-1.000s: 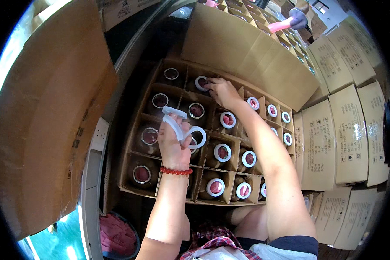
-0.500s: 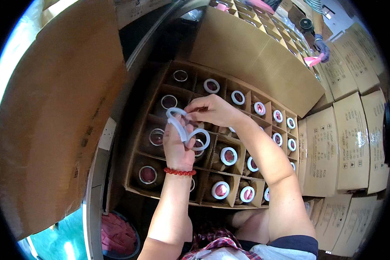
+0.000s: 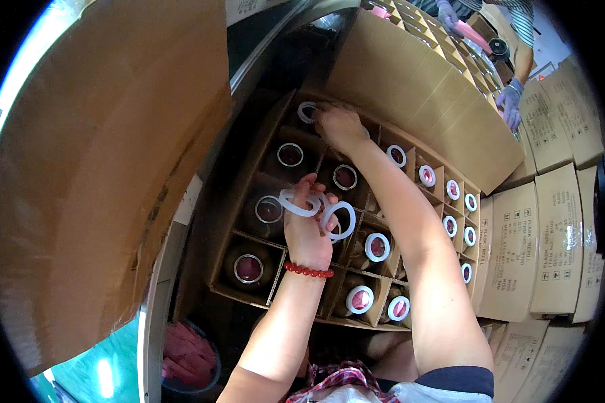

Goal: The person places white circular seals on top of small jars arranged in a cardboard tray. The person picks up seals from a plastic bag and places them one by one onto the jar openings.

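Observation:
A large open carton (image 3: 245, 301) with cardboard dividers stands in front of me. Glass flasks sit upright in its compartments, and dark red or pink shows through their mouths. On the right, many mouths wear a white ring (image 3: 377, 247); several at the left, such as the near-left flask mouth (image 3: 249, 269), are bare. My left hand (image 3: 308, 232), a red bead bracelet at its wrist, is closed around several translucent white rings (image 3: 338, 220) above the carton. My right hand (image 3: 343, 126) reaches to the far-left compartment, its fingers closed on a white ring (image 3: 306, 112) at the flask mouth.
Beyond the raised carton flap (image 3: 423, 87) is another divided carton (image 3: 444, 40). There a co-worker's gloved hands (image 3: 510, 104) show, one with a pink piece (image 3: 474, 35). Stacked cartons (image 3: 507, 255) line the right. A tub of pink pieces (image 3: 189, 359) stands lower left, below a big cardboard panel (image 3: 107, 168).
My right hand has left the rings in my left hand and moved to the far-left flask with one ring. The view has shifted slightly. The co-worker's hands have moved.

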`<state>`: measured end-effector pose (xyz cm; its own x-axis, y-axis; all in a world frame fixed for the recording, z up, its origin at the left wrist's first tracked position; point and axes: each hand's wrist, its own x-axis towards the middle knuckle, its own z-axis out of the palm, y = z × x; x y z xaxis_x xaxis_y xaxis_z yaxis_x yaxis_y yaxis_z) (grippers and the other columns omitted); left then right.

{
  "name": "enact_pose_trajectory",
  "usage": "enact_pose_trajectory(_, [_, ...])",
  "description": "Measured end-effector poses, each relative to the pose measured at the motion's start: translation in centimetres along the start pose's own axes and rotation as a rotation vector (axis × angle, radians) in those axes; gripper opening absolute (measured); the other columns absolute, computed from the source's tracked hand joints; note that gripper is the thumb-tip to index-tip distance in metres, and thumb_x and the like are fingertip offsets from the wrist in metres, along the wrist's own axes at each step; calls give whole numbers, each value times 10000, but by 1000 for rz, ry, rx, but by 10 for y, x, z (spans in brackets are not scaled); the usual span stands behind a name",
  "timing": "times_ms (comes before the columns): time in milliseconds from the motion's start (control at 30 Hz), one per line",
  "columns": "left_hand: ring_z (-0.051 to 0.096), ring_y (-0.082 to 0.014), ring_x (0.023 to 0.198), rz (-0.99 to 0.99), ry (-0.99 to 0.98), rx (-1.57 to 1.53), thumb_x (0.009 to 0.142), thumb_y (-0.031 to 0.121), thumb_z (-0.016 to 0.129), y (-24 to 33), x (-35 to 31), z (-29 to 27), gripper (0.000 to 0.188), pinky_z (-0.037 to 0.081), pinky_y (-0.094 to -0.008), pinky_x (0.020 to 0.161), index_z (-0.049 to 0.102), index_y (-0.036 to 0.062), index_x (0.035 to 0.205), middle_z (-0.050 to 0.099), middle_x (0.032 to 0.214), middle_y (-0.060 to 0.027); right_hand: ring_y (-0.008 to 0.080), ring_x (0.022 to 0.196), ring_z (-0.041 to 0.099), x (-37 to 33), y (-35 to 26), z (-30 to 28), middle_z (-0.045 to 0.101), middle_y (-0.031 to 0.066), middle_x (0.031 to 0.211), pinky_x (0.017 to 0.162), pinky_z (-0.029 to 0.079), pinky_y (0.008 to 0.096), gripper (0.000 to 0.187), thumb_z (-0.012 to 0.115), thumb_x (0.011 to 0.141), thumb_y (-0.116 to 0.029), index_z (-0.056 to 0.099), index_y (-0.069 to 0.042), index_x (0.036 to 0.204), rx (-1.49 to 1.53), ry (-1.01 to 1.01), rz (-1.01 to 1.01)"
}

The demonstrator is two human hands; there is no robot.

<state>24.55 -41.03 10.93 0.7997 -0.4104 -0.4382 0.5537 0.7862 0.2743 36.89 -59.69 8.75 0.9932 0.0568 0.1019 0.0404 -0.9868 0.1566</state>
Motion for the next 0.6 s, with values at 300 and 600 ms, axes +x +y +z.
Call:
enact_pose_trajectory(300, [607,-134,737,-50,20,-5,910,242,583,-6,-2,6,233,325,-223,432,559,99,1093,592,914,-15,317,1168,517,-22,8,-16,557,89,1269,996,405,464,392,531,786,-73,648,-141,1153,372,-126,-39])
enact_pose_trajectory(600, [612,-123,736,-48,47,52,921,273,557,-6,-4,9,219,331,-221,450,567,118,1076,607,936,1,288,1229,464,-7,2,-2,548,56,1284,985,420,450,210,574,779,-142,704,-109,940,-20,-24,13])
